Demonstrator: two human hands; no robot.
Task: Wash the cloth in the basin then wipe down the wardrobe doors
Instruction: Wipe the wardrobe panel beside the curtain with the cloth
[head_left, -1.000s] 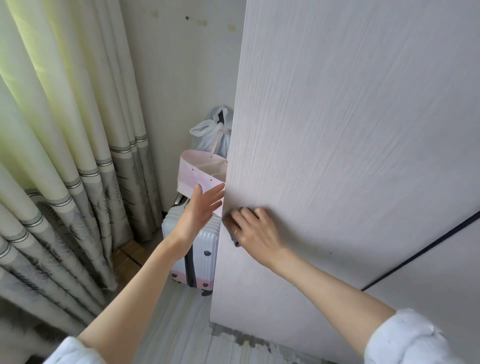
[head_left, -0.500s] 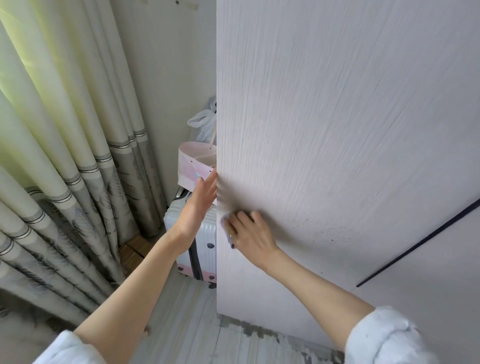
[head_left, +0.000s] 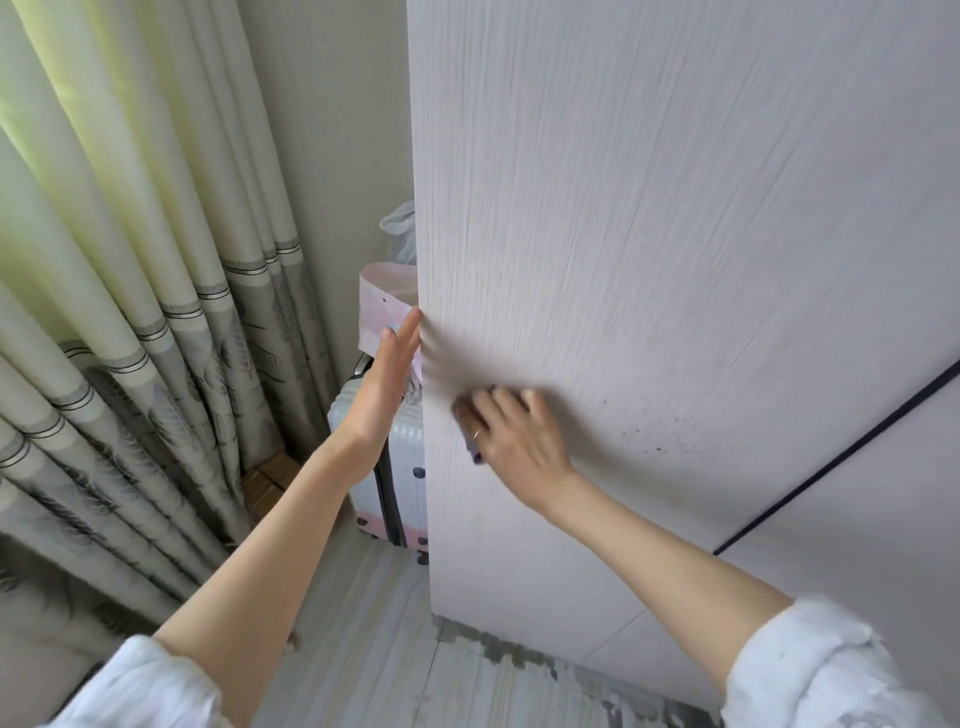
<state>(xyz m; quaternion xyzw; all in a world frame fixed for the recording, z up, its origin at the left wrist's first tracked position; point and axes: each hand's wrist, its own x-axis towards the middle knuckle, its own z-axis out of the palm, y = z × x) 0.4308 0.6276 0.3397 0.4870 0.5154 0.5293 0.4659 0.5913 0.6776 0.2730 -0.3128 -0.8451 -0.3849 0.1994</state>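
Pressing flat against the pale wood-grain wardrobe door (head_left: 649, 234), the right hand (head_left: 511, 439) lies palm-down with its fingers spread over a purplish cloth (head_left: 470, 436), most of which is hidden under the palm; only a strip of it peeks out along the thumb side of the hand and a little by the fingertips (the hand is blurred, so the cloth's folds cannot be made out). The fingers look fairly straight, pinning the cloth to the panel rather than curling round it, and a ring shows on one finger. The left hand (head_left: 387, 387) is stretched out with straight fingers, holding nothing, its fingertips touching the door's left edge just above and to the left of the cloth. A scatter of small dark specks (head_left: 657, 439) marks the door to the right of the right hand, and a thin dark line runs diagonally across the panel further right. Behind the door's edge stand a pale blue suitcase (head_left: 402, 467) with dark dots and pink corners, a pink paper bag (head_left: 387, 306) on top of it, and a knotted plastic bag (head_left: 401, 234) above that. Long cream curtains (head_left: 130, 291) with grey bands hang at the left, and both forearms come out of rolled white sleeves (head_left: 810, 670).
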